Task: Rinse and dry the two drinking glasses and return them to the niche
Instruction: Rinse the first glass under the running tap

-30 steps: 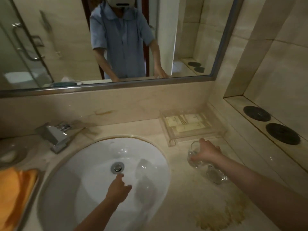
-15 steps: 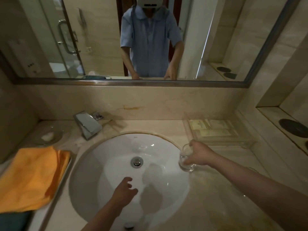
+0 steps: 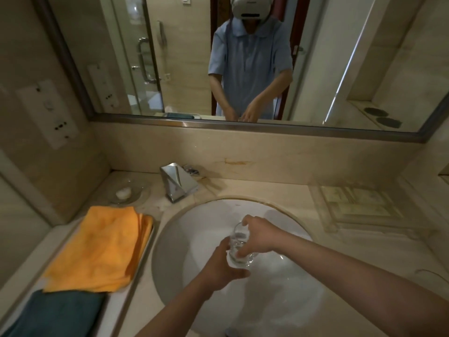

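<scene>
Clear glass (image 3: 239,244), 1 in view, held over the white sink (image 3: 175,242) basin, tilted w/ its mouth toward the far side and its thick base toward me. Can't see a 2nd glass anywhere.

Both my hands are on it. My right hand (image 3: 261,239) wraps it from the right side, fingers curled round the upper part, forefinger arched over the rim. My left hand (image 3: 221,268) comes up from below-left, thumb under the base, fingers curled against the near wall of the glass. So both closed round the 1 glass, neither slack.

Rest, all placed vs the sink: 1 chrome tap (image 3: 178,182) just behind its far-left edge. 1 clear soap dish (image 3: 128,193) w/ 1 white bit of soap left of the tap. 1 folded orange cloth (image 3: 102,246) left of the sink on a metal tray (image 3: 143,259), 1 dark teal cloth (image 3: 56,314) next to it, nearer me. 1 clear tray (image 3: 352,207) of packets to the right of the sink, back corner. Mirror (image 3: 170,57) above the back wall behind the sink; in it, 2 dark round coasters (image 3: 381,117) on a niche ledge.
</scene>
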A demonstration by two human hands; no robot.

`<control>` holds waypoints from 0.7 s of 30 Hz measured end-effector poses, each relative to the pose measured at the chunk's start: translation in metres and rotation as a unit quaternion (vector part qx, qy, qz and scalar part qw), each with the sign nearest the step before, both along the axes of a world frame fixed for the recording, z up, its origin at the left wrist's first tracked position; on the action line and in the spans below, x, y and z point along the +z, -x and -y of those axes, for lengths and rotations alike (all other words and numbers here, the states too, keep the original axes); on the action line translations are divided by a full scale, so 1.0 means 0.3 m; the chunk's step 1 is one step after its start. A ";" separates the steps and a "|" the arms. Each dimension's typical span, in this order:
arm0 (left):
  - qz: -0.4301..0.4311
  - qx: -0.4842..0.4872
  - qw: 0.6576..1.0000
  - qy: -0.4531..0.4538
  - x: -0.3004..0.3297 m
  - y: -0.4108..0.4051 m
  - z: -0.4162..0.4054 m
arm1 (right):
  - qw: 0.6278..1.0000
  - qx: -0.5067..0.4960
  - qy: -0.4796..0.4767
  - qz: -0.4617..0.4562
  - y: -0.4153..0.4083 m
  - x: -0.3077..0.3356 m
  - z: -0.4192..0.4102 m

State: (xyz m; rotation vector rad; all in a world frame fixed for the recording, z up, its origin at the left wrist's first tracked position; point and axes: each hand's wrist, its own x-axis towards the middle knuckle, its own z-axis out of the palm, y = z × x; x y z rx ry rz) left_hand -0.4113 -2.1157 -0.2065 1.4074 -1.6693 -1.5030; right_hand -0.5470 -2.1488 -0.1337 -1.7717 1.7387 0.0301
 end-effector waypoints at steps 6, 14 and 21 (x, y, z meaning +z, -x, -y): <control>0.002 0.092 0.996 0.022 0.013 -0.110 0.047 | 0.998 -0.003 -0.037 0.046 -0.171 0.009 0.060; 0.011 0.160 0.987 -0.001 0.001 -0.217 0.125 | 0.991 0.061 -0.099 0.064 -0.275 0.048 0.200; -0.033 0.188 0.981 -0.025 -0.013 -0.235 0.185 | 0.975 0.092 -0.189 0.075 -0.251 0.059 0.336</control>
